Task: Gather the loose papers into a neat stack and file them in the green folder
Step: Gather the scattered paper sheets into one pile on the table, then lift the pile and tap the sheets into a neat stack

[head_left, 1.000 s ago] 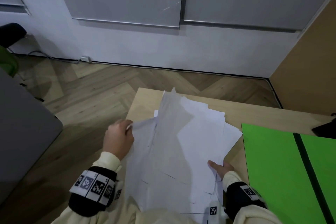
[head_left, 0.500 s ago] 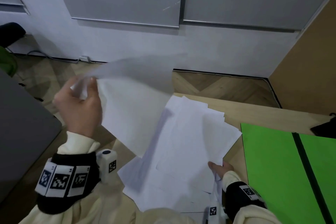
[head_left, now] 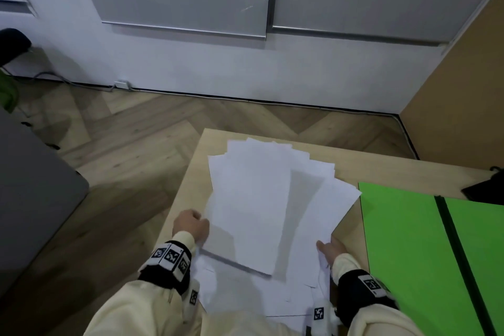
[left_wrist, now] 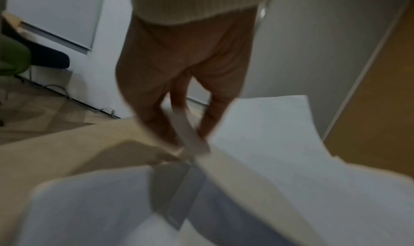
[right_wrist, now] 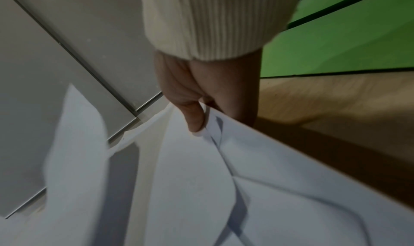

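Observation:
A loose pile of white papers (head_left: 272, 199) lies fanned on the wooden table (head_left: 381, 169), left of the open green folder (head_left: 409, 240). My left hand (head_left: 191, 226) pinches the left edge of the top sheet (left_wrist: 264, 134), which lies over the pile with its near end lifted. My right hand (head_left: 331, 249) holds the pile's right edge, thumb on top and fingers under the sheets (right_wrist: 224, 161). The green folder (right_wrist: 347, 42) lies flat just right of that hand.
A black object (head_left: 485, 188) sits at the table's far right edge. The table's left edge and far edge drop to the wooden floor (head_left: 122, 144). A grey surface (head_left: 32, 185) stands to the left, and a wooden panel (head_left: 463, 76) rises on the right.
My left hand lifted a sheet from the pile's left side up into the air, then brought it down on top of the pile. The right hand stayed at the pile's right edge.

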A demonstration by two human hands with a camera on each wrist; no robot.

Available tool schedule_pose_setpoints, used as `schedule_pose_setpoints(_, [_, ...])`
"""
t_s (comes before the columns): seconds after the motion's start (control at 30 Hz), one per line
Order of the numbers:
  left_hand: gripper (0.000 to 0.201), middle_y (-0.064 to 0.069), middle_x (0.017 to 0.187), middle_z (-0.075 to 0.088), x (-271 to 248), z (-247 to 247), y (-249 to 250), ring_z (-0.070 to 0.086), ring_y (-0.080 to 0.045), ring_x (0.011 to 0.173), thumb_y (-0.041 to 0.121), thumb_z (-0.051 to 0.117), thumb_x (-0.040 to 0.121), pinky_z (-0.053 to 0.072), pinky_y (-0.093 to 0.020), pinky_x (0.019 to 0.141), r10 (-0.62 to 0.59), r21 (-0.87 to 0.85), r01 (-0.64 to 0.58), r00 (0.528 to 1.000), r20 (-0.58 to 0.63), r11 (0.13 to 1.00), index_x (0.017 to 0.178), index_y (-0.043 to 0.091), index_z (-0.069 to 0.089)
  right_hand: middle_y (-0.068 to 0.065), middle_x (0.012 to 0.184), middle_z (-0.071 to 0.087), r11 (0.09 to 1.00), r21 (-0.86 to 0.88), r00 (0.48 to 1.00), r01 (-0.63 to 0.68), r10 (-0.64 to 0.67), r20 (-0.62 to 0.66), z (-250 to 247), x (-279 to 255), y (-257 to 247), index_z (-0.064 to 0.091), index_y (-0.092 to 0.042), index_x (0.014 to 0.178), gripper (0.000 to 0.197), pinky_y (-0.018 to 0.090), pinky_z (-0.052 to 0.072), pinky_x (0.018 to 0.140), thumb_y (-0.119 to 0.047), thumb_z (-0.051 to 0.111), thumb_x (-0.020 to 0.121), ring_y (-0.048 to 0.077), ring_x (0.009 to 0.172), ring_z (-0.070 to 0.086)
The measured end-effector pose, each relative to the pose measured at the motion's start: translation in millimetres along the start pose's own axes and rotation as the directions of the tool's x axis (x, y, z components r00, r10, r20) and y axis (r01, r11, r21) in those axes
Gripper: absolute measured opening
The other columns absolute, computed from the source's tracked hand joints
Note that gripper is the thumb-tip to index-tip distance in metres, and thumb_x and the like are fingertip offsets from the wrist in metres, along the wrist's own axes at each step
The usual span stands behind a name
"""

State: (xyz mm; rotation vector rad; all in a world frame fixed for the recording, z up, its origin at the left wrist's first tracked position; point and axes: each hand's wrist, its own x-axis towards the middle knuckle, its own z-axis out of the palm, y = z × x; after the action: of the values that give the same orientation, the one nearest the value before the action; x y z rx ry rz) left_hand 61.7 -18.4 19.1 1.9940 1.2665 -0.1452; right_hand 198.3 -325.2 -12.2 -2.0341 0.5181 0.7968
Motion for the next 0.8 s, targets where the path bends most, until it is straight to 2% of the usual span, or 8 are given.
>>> schedule_pose_setpoints(0.07, [0.033, -0.019, 0.123, 0.054, 3, 7, -9, 0.055, -0.036, 0.111, 0.019, 0.059, 0.073, 0.048, -0.035, 0.096, -0.049, 0.224, 0.027, 0.994, 0.094, 0.974, 0.102, 0.004, 0.067, 0.014, 0.134, 0.046, 0.999, -0.042, 1.000, -0.009, 0.009, 0.006, -1, 2, -1, 0.035, 0.003, 0.139, 0.049, 0.029, 0.042, 0.085, -0.002, 0.047, 0.092, 0.028, 0.117, 0.049])
schedule_pose_setpoints(0.17, [0.052, -0.016, 0.129, 0.036, 2, 15, -9, 0.042, -0.035, 0.121, 0.017, 0.064, 0.070, 0.041, -0.035, 0.103, 0.014, 0.240, -0.032, 0.997, 0.076, 0.970, 0.118, 0.005, 0.050, 0.013, 0.119, 0.049, 0.995, -0.100, 0.998, -0.029, 0.034, 0.044, 2, 5, -5, 0.055, -0.007, 0.108, 0.023, 0.033, 0.044, 0.093, 0.005, 0.046, 0.090, 0.021, 0.101, 0.047])
schedule_pose_setpoints(0.27, [0.081, -0.016, 0.137, 0.032, 4, 23, 2, 0.042, -0.035, 0.127, 0.017, 0.070, 0.069, 0.039, -0.037, 0.105, 0.068, 0.110, -0.083, 0.989, 0.133, 0.990, 0.138, 0.002, 0.030, 0.016, 0.124, 0.046, 0.988, -0.132, 0.995, -0.084, 0.090, 0.044, 9, 0, -16, 0.042, 0.010, 0.129, 0.037, 0.031, 0.034, 0.107, 0.009, 0.042, 0.092, 0.025, 0.123, 0.045])
schedule_pose_setpoints(0.37, [0.073, -0.017, 0.141, 0.030, 4, 34, 14, 0.046, -0.035, 0.126, 0.013, 0.067, 0.078, 0.039, -0.034, 0.104, 0.102, 0.224, -0.156, 0.967, 0.235, 0.962, 0.139, 0.001, 0.027, 0.019, 0.127, 0.051, 0.997, -0.035, 0.994, -0.068, 0.071, 0.086, 18, -8, -27, 0.045, 0.013, 0.130, 0.042, 0.032, 0.040, 0.097, 0.002, 0.049, 0.090, 0.019, 0.106, 0.046])
schedule_pose_setpoints(0.47, [0.064, -0.015, 0.139, 0.029, -2, 47, 17, 0.050, -0.034, 0.119, 0.002, 0.059, 0.080, 0.043, -0.033, 0.100, 0.139, 0.247, -0.225, 0.936, 0.323, 0.942, 0.137, 0.003, 0.028, 0.018, 0.142, 0.044, 0.992, 0.122, 0.996, -0.038, 0.027, 0.089, 28, -11, -28, 0.043, 0.009, 0.134, 0.055, 0.029, 0.034, 0.103, -0.017, 0.060, 0.089, 0.028, 0.127, 0.047])
schedule_pose_setpoints(0.63, [0.067, -0.013, 0.134, 0.046, 0, 53, 7, 0.054, -0.027, 0.111, 0.016, 0.069, 0.074, 0.047, -0.032, 0.091, 0.146, 0.010, -0.162, 0.911, 0.385, 0.987, 0.133, 0.005, 0.039, 0.023, 0.138, 0.048, 0.999, 0.019, 0.997, 0.050, -0.051, 0.058, 20, -31, -25, 0.041, 0.011, 0.134, 0.055, 0.028, 0.036, 0.101, -0.003, 0.063, 0.085, 0.033, 0.128, 0.048])
schedule_pose_setpoints(0.73, [0.071, -0.012, 0.132, 0.053, 8, 45, 1, 0.055, -0.029, 0.118, 0.027, 0.076, 0.074, 0.045, -0.032, 0.097, 0.088, -0.177, -0.037, 0.953, 0.289, 0.983, 0.133, 0.004, 0.043, 0.022, 0.133, 0.054, 0.995, 0.065, 0.993, 0.072, -0.077, 0.085, 12, -20, -14, 0.048, 0.011, 0.128, 0.055, 0.029, 0.037, 0.097, -0.001, 0.070, 0.079, 0.034, 0.122, 0.053])
schedule_pose_setpoints(0.8, [0.087, -0.013, 0.133, 0.051, 12, 36, 0, 0.055, -0.029, 0.119, 0.036, 0.083, 0.065, 0.046, -0.034, 0.099, 0.037, -0.253, 0.011, 0.982, 0.184, 0.967, 0.135, 0.002, 0.042, 0.021, 0.129, 0.058, 0.989, 0.126, 0.988, 0.080, -0.096, 0.124, 7, -14, -6, 0.054, 0.007, 0.122, 0.069, 0.037, 0.040, 0.104, -0.014, 0.084, 0.064, 0.033, 0.118, 0.056])
